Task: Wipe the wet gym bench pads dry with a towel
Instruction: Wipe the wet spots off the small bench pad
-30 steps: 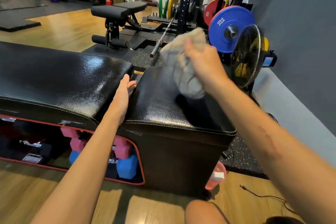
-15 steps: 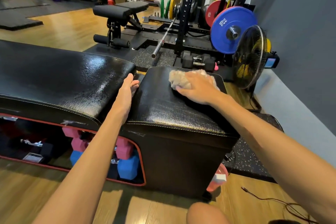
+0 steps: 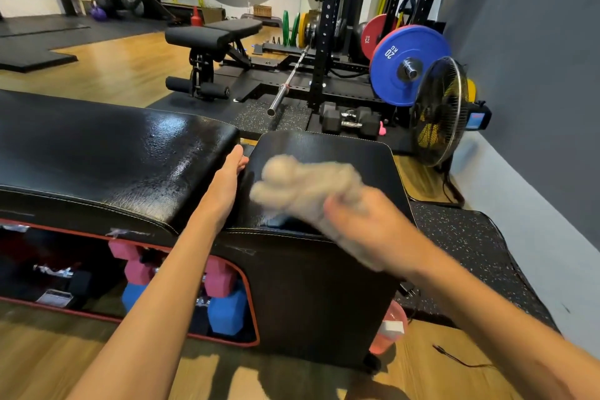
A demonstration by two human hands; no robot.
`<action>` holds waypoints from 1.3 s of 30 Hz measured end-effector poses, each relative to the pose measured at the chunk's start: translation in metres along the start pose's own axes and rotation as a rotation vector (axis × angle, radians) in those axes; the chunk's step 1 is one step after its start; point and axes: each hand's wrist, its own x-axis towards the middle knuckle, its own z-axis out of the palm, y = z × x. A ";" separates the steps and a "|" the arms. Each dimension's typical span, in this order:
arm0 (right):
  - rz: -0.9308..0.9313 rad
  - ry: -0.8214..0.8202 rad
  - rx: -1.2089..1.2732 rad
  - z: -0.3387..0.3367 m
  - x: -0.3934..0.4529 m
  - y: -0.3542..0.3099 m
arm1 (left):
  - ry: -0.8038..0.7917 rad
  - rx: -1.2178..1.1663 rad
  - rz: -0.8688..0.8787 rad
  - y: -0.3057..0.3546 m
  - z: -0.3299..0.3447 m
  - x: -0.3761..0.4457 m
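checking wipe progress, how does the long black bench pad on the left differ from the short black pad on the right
The long black vinyl pad glistens with wet patches and no towel touches it; the short black vinyl pad looks duller, with the beige towel, held in the blurred right hand, over it. The long pad runs out of frame; the short one shows whole. The left hand rests at the gap between them. Both are stitched black upholstery.

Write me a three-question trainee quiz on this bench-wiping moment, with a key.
1. True or false: the towel is over the long pad.
2. Which hand holds the towel?
A. left hand
B. right hand
C. both
3. Fill in: the left hand rests at the ____ between the two pads.

Key:
1. False; it is over the short pad.
2. B
3. gap
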 end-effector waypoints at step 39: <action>0.267 0.462 0.957 -0.066 0.064 -0.014 | 0.018 -0.018 -0.020 -0.004 -0.007 0.005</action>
